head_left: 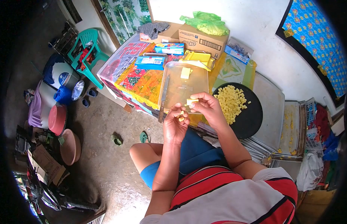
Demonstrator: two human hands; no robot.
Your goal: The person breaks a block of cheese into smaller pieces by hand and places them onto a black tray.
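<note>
My left hand [176,125] is curled with its palm up around a few small pieces of yellow cheese [181,119]. Just to its right, my right hand [207,108] pinches a pale yellow block of cheese [192,101] between thumb and fingers. Both hands hover over the near edge of a shallow plastic tray [197,80]. Another cheese slab [185,72] lies toward the tray's far end. A long knife [165,89] rests along the left rim, its handle toward me. To the right, many yellow cubes [230,100] are heaped on a round black tray [251,121].
Blue boxes [150,62], a yellow plastic rack [197,58] and a cardboard box [203,40] with a green bag [206,23] sit at the back. Metal trays [268,97] stand right of the black tray. A green chair [87,41] and basins [70,147] are left.
</note>
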